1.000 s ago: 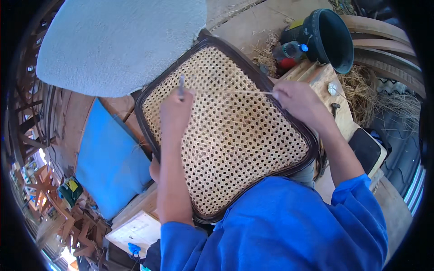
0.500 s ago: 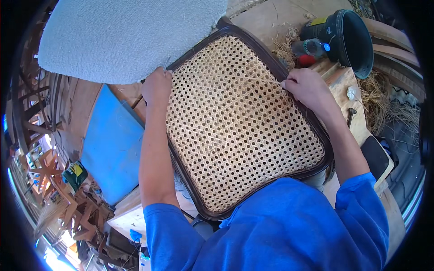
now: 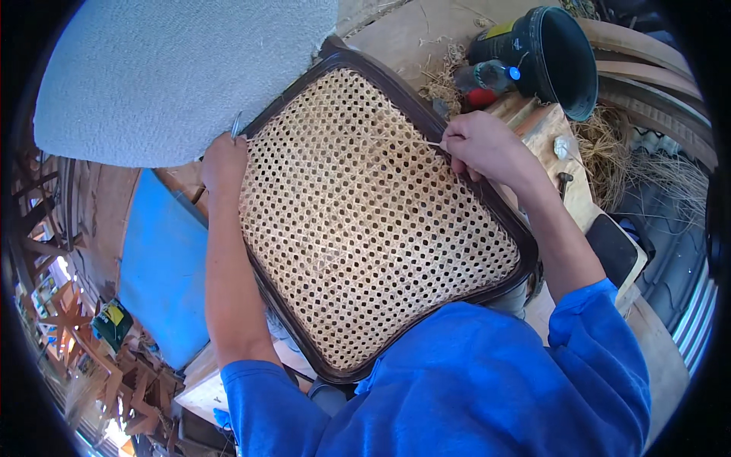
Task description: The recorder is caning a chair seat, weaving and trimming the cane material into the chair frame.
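Observation:
A woven cane seat panel (image 3: 365,221) in a dark wooden frame (image 3: 525,251) lies tilted in front of me. My left hand (image 3: 223,160) is at the frame's left edge, closed on a thin metal tool (image 3: 237,124) that sticks up from the fingers. My right hand (image 3: 480,145) rests at the frame's right edge and pinches a thin cane strand (image 3: 426,142) running across the weave. Blue sleeves cover my upper arms at the bottom.
A grey padded cushion (image 3: 175,68) lies at top left, a blue board (image 3: 164,266) left. A black bucket (image 3: 563,53), a plastic bottle (image 3: 487,76) and straw (image 3: 632,152) are at top right on a wooden bench (image 3: 548,129). Wooden chair parts (image 3: 84,343) crowd lower left.
My left hand moved from the middle of the weave out to the frame's left edge with the tool. My right hand stayed at the right edge, now pinching the strand.

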{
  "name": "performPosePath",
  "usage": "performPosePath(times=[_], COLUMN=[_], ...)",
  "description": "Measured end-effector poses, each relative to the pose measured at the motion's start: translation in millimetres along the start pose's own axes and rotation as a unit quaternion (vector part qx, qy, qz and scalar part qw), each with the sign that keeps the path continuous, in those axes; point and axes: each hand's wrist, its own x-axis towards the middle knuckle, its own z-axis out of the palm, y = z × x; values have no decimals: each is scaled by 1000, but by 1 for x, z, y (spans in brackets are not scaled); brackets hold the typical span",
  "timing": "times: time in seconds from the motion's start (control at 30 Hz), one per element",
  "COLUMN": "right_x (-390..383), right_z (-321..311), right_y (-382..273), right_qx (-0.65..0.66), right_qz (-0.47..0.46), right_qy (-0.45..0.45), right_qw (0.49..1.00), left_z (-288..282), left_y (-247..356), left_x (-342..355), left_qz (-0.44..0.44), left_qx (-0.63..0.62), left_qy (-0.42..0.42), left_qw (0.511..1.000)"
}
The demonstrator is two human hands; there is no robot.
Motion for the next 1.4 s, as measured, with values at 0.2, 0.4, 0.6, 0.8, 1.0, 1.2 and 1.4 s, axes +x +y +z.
performPosePath(times=[0.2,0.4,0.6,0.8,1.0,1.2,1.4], right_x=[-3,-35,-46,-56,-50,-54,-45], right_z=[-17,-25,23,24,24,20,37], right_y=[27,0,-9,-4,4,-3,5], right_qx=[-226,-192,-47,38,-12,106,95], right_qz=[-97,-335,-400,-376,-419,-207,-275], right_qy=[168,418,252,201,219,-101,-15], right_qw=[955,822,880,904,881,967,957], left_z=[-21,-77,-88,-86,-91,-78,-82], left_y=[12,147,153,133,144,144,148], left_x=[-21,-127,-171,-180,-190,-189,-185], left_qz=[-114,-120,-22,-30,-64,-23,-54], left_qx=[-253,-430,-619,-677,-605,-545,-563], left_qy=[-90,-196,-155,-169,-89,-14,-50], left_qw=[957,873,770,716,788,838,823])
